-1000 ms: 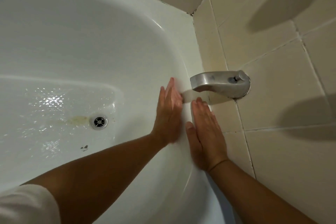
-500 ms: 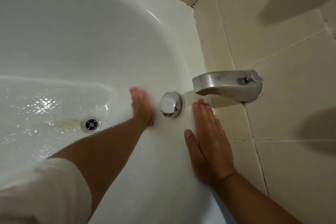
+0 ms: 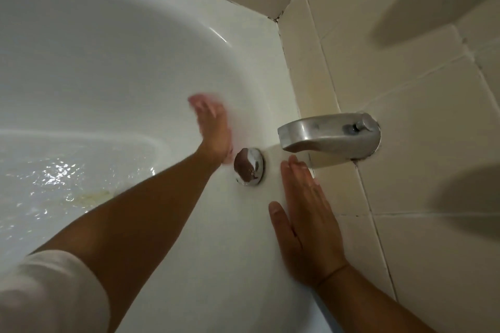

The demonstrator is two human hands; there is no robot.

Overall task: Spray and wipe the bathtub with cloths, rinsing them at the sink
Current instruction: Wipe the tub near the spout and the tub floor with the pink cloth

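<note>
The overflow cover (image 3: 249,166) on the bathtub's (image 3: 108,62) end wall has been bared by the flat, empty left hand (image 3: 212,130) swept upward, the right hand (image 3: 305,224) kept flat beside it; with cloths unseen, wiping is judged pending.

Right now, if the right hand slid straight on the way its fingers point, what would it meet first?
Probably the brushed grey metal tub spout, just beyond the right hand, which lies flat on the white bathtub wall. Depth is unclear, so it might pass under the spout instead.
</note>
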